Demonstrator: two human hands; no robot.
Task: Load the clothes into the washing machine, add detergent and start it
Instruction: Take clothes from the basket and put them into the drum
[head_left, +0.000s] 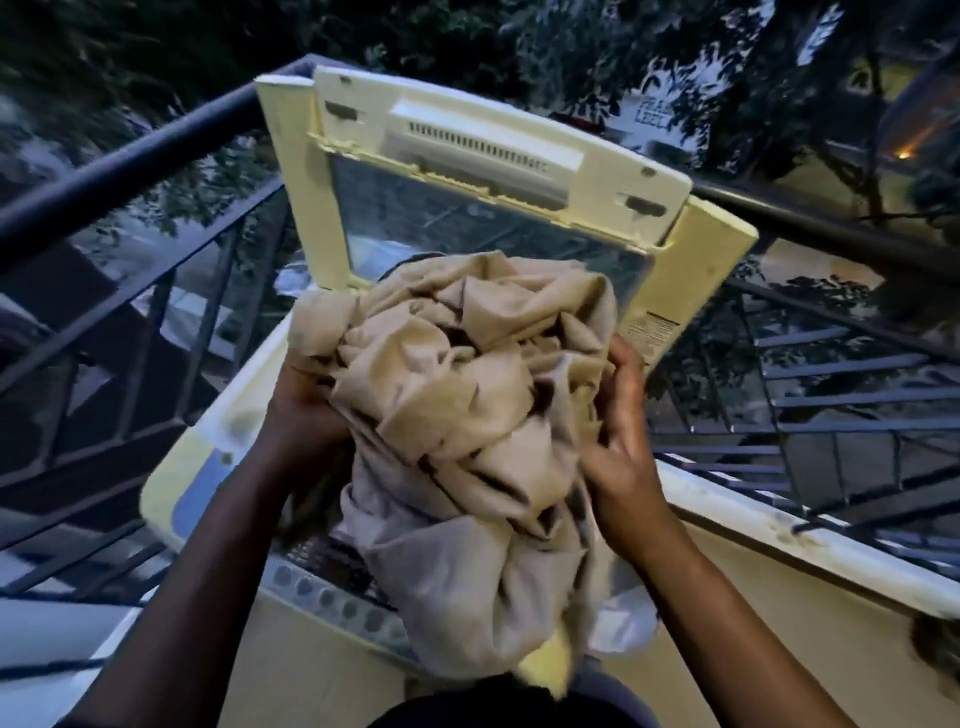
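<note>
The bundle of beige clothes (467, 415) hides nearly all of the washing machine (208, 457) opening, so the drum cannot be made out, and a yellow and a white piece at the bundle's bottom are blurred, perhaps other garments. The left hand (306, 410) and right hand (623, 441) clamp the bundle from either side above the machine. The lid (467, 171) stands raised behind, with the dark railing (130, 166) close on both sides.
</note>
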